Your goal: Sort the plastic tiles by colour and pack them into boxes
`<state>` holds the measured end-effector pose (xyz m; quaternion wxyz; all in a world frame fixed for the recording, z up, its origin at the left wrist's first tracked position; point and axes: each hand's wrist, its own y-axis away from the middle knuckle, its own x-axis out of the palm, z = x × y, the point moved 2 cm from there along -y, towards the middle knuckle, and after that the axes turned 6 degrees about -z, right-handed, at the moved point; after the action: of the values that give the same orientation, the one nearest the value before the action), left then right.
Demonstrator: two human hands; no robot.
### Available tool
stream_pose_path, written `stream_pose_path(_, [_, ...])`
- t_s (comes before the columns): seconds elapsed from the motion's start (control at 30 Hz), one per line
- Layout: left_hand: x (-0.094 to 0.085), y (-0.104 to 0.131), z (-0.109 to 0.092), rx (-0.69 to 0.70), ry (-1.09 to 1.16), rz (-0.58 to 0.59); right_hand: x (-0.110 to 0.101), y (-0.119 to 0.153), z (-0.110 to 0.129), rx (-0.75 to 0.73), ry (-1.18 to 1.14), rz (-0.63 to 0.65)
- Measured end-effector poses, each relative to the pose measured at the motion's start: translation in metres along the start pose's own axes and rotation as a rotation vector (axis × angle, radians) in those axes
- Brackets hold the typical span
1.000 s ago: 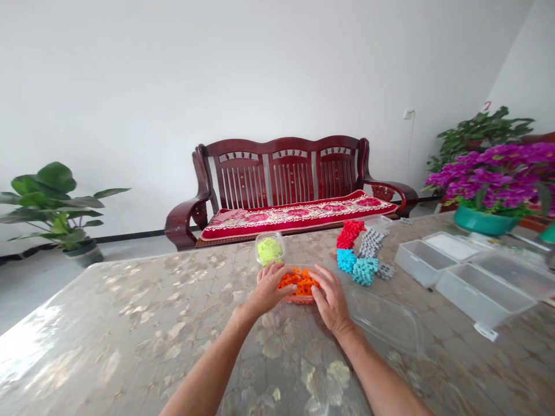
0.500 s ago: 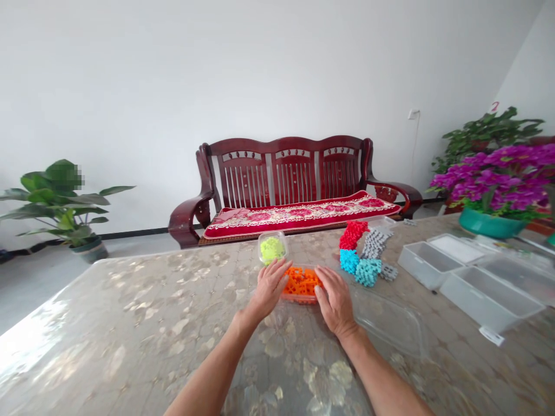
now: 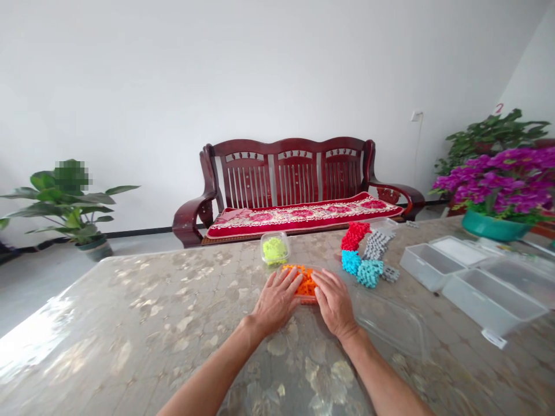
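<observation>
Orange plastic building pieces (image 3: 309, 283) fill a clear plastic container (image 3: 309, 300) on the table in front of me. My left hand (image 3: 276, 297) lies over the container's left part, fingers stretched out on the orange pieces. At the right end, my right hand (image 3: 335, 303) rests with extended fingers against the rim and the pieces. Neither hand grips anything that I can see. Just behind stands a small clear tub of yellow-green pieces (image 3: 275, 249).
To the right are piles of red pieces (image 3: 355, 236), blue pieces (image 3: 350, 262), teal pieces (image 3: 369, 273) and grey pieces (image 3: 378, 245). A clear lid (image 3: 392, 323) lies nearby. Translucent boxes (image 3: 488, 300) and a flower pot (image 3: 494, 225) stand farther right.
My left hand has moved right, from the container's left side to over the orange pieces, covering more of them. My right hand has stayed nearly in place.
</observation>
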<state>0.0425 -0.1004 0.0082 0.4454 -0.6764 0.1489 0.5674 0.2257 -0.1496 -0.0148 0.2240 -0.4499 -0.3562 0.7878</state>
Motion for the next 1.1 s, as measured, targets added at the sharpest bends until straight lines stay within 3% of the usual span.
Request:
stream_pose_path(0.2, [-0.012, -0.001, 0.005, -0.033, 0.120, 0.140, 0.003, 0.004, -0.001, 0.035, -0.095, -0.012])
stream_pose_path(0.33, [-0.018, -0.012, 0.012, -0.207, 0.245, 0.085, 0.004, 0.002, -0.017, 0.268, -0.211, -0.166])
stream_pose_path(0.47, [-0.014, -0.029, 0.013, -0.341, 0.198, 0.057, 0.009, -0.003, -0.031, 0.400, -0.253, -0.204])
stream_pose_path(0.8, [0.003, -0.041, 0.016, -0.296, 0.137, 0.155, 0.031, -0.012, -0.032, 0.473, -0.240, -0.061])
stream_pose_path(1.1, [-0.001, -0.048, 0.005, -0.387, 0.096, 0.162, 0.039, -0.008, -0.033, 0.519, -0.334, -0.151])
